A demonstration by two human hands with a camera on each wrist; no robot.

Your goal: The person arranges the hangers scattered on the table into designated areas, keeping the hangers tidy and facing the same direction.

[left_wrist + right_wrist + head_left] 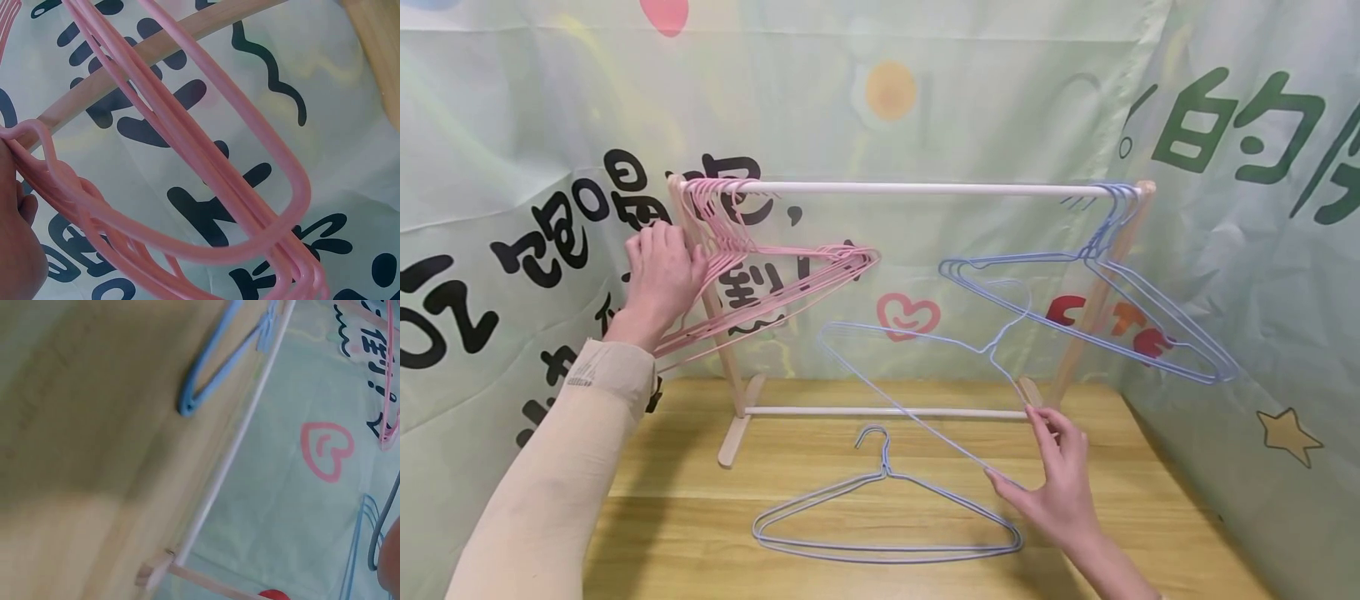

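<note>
My left hand (662,271) is at the left end of the rack, fingers curled at the shoulders of several pink hangers (790,300) that hang by their hooks. In the left wrist view those pink hangers (206,169) run in a bundle toward the hand (22,244) at the left edge. A light blue wire hanger (895,408) is held in the air by my right hand (1060,483), thumb and fingers on its right end, hook upward. Below it, nested blue hangers (887,550) lie flat on the table.
The rack's white top bar (910,189) spans two wooden posts, with a lower bar (880,412) near the table (700,517). Several blue hangers (1120,275) hang at its right end. A printed cloth (820,100) stands behind and at both sides.
</note>
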